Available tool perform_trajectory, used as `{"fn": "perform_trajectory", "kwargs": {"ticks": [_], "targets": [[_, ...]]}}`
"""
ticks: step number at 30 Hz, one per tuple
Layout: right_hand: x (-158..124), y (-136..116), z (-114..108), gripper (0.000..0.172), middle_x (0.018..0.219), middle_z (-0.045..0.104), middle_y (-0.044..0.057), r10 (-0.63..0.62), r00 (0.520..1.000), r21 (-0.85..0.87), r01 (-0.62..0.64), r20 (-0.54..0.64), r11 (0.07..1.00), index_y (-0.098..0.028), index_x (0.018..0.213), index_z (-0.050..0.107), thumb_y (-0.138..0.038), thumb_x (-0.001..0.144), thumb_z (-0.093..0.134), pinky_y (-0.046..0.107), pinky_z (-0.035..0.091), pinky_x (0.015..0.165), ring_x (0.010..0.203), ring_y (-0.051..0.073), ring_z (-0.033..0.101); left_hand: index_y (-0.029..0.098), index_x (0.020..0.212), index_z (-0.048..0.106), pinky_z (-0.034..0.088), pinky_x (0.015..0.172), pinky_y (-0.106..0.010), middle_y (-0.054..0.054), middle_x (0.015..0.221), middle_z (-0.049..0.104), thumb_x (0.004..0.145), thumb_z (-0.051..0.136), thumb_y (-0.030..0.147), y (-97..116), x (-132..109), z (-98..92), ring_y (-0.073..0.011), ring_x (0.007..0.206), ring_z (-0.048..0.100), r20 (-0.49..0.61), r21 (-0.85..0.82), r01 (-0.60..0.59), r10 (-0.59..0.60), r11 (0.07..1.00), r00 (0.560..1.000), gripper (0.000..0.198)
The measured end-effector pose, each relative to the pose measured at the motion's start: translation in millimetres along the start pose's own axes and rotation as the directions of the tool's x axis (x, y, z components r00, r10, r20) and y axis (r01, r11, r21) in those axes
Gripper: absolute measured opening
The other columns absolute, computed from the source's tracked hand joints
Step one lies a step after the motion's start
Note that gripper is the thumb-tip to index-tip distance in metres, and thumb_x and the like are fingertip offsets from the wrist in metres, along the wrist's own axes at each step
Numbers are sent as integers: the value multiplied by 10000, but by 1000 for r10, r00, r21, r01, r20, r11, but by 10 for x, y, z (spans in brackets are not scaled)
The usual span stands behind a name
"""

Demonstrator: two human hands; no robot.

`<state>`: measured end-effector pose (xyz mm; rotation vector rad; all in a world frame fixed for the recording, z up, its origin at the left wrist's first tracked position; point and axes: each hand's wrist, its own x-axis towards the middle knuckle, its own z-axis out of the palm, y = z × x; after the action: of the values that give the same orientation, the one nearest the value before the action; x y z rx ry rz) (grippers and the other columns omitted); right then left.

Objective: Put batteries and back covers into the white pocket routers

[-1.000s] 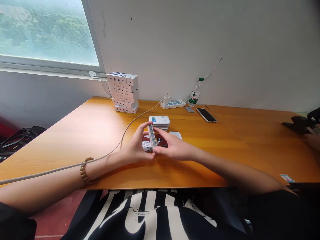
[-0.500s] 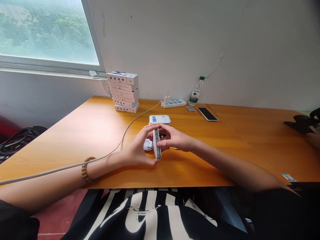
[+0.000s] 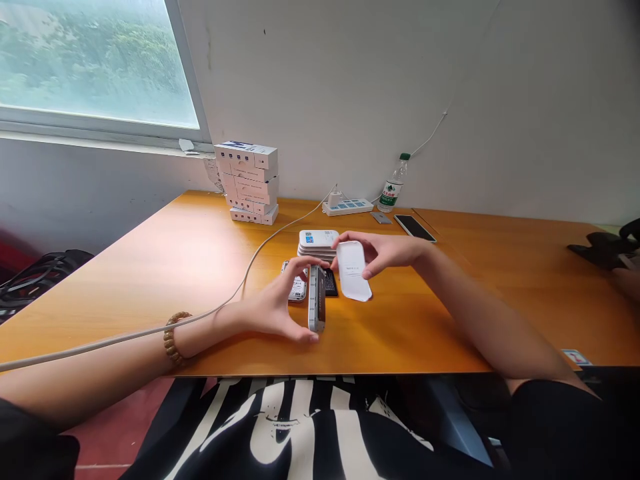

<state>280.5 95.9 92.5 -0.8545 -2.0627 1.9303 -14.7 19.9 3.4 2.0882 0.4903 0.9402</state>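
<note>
My left hand (image 3: 280, 307) grips a white, rounded handheld device (image 3: 316, 300) on edge, thumb at its lower end and fingers at its upper end. A dark battery shows in its uncovered side, which faces right. Just to the right, my right hand (image 3: 387, 253) pinches a thin white back cover (image 3: 353, 270), its printed face toward me and apart from the device. Behind the left fingers lies another device without its cover (image 3: 297, 283). A black battery (image 3: 331, 283) rests on the table between the hands, partly hidden. Farther back is a stack of white devices (image 3: 319, 241).
A tall stack of white boxes (image 3: 250, 183) stands at the back left. Along the wall are a power strip (image 3: 349, 207), a water bottle (image 3: 393, 187) and a phone (image 3: 414, 228). A pale cable (image 3: 250, 263) crosses over my left forearm. Part of another person's hand (image 3: 627, 280) shows at far right.
The back cover has come off the device. My right hand has moved right and slightly up with it, while my left hand keeps the device and has lowered a little.
</note>
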Motion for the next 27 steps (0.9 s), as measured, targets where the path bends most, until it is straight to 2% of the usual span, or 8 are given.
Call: {"fn": "perform_trajectory", "kwargs": {"ticks": [2, 5, 10, 16, 19, 21, 24, 27], "targets": [[-86, -18, -169, 751, 1268, 739, 151, 106, 994, -4, -106, -2, 994, -200, 1259, 605, -180, 609, 981, 413, 620, 882, 1135, 288, 742, 346, 1515, 373, 527, 1092, -595, -137, 1503, 499, 643, 967, 367, 14, -21, 10, -400, 1381, 530, 77, 29, 70, -72, 997, 994, 1056], [-136, 49, -349, 729, 1291, 735, 162, 195, 980, -11, -195, -25, 981, -194, 1227, 631, -173, 587, 980, 390, 618, 876, 1145, 284, 738, 327, 1495, 398, 533, 1097, -578, -136, 1488, 506, 638, 969, 374, 43, -34, 38, -388, 1353, 552, 163, 34, 70, -74, 997, 984, 1030], [-65, 258, -540, 795, 1111, 776, 94, 210, 975, -158, -219, -76, 963, -173, 1285, 669, -235, 559, 989, 344, 618, 830, 958, 234, 753, 305, 1517, 360, 454, 1221, -556, -131, 1509, 457, 681, 928, 328, 68, -21, 61, -361, 1397, 532, 266, -9, 43, -39, 999, 963, 1011], [-19, 323, -706, 827, 1450, 647, 165, 255, 967, -402, -231, 6, 886, -171, 1466, 597, -444, 742, 888, 381, 538, 1052, 1301, 307, 630, 260, 1492, 420, 463, 1214, -528, -145, 1543, 433, 679, 914, 346, 103, -5, 40, -383, 1445, 486, 363, 114, 21, -61, 993, 930, 954], [-33, 266, -701, 815, 1517, 612, 137, 279, 958, -526, -268, -61, 807, -204, 1484, 608, -539, 774, 823, 431, 509, 1098, 1358, 357, 587, 262, 1522, 400, 460, 1216, -526, -164, 1610, 383, 706, 907, 386, 103, -6, 38, -404, 1481, 462, 421, 165, 2, -73, 986, 904, 969], [-44, 218, -641, 826, 1545, 593, 130, 310, 936, -614, -344, -167, 710, -225, 1476, 624, -598, 763, 811, 472, 487, 1125, 1376, 394, 568, 264, 1531, 396, 469, 1209, -524, -168, 1627, 379, 718, 904, 405, 103, -7, 41, -409, 1481, 472, 444, 186, -2, -82, 983, 892, 969], [-31, 182, -472, 1021, 1646, 470, 161, 293, 889, -689, -458, -352, 561, -220, 1569, 515, -669, 708, 831, 530, 423, 1185, 1463, 448, 475, 261, 1540, 395, 486, 1192, -516, -171, 1624, 395, 720, 902, 412, 112, -5, 47, -403, 1462, 499, 448, 198, -15, -77, 980, 891, 975], [35, 206, -253, 1149, 1578, 520, 199, 208, 920, -759, -392, -332, 521, -196, 1576, 482, -711, 624, 867, 557, 434, 1164, 1420, 474, 508, 267, 1548, 396, 478, 1196, -518, -167, 1598, 429, 720, 907, 409, 128, -2, 55, -399, 1481, 470, 457, 207, -40, -61, 978, 887, 983]]}}
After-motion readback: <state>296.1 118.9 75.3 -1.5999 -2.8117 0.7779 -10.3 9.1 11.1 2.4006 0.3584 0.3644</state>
